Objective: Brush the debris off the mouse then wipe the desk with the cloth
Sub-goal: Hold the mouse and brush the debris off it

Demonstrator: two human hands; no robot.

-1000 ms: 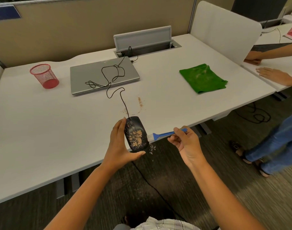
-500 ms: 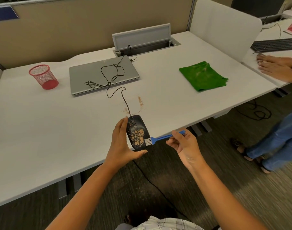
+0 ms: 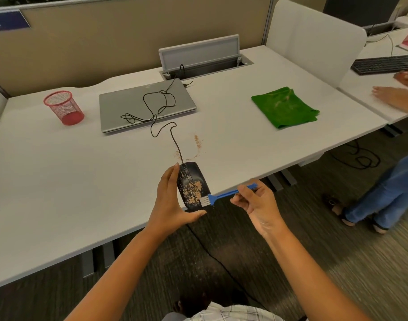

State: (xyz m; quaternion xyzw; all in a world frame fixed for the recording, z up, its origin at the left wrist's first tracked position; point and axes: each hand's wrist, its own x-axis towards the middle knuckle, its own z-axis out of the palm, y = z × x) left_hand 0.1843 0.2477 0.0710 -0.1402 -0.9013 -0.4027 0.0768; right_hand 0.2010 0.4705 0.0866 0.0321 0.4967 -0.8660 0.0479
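A black wired mouse (image 3: pixel 191 181) dusted with tan debris is held at the front edge of the white desk (image 3: pixel 59 181). My left hand (image 3: pixel 172 202) grips it from the left side, thumb under its rear. My right hand (image 3: pixel 256 202) pinches the handle of a small blue brush (image 3: pixel 223 195), whose white bristles touch the mouse's rear right. A green cloth (image 3: pixel 284 107) lies flat on the desk at the right. Some tan debris (image 3: pixel 197 144) is scattered on the desk beyond the mouse.
A closed grey laptop (image 3: pixel 128 112) carries the coiled mouse cable (image 3: pixel 159 107). A red mesh cup (image 3: pixel 64 107) stands at the left. An open cable hatch (image 3: pixel 203 59) sits behind. Another person's hands (image 3: pixel 395 96) rest on the neighbouring desk by a black keyboard (image 3: pixel 383 63).
The brush has moved from beside the mouse onto its rear right surface. Debris that was falling off the edge is gone. The other person's hands shifted on the neighbouring desk.
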